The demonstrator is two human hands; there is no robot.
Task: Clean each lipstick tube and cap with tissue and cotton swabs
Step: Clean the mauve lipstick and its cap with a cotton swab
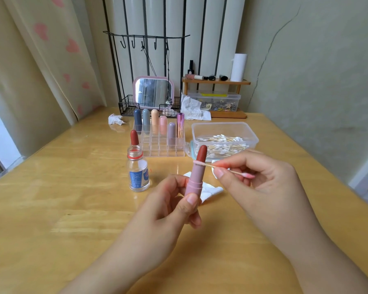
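Gripping upright lipstick tube [194,179] in left hand [168,211], right hand [261,183] pinching cotton swab [219,169] against its rim, open table [72,209] leftward

A big yellow wooden table [72,209] is holding everything. A small glass bottle [138,169] with a blue label is standing open on it. A red cap [134,137] is standing just behind the bottle. A clear rack [160,143] is sitting further back, next to a clear box of cotton swabs [223,137]. A white tissue [208,190] is lying near the middle. A crumpled tissue [115,119] is lying far back, by a black wire basket [125,107].
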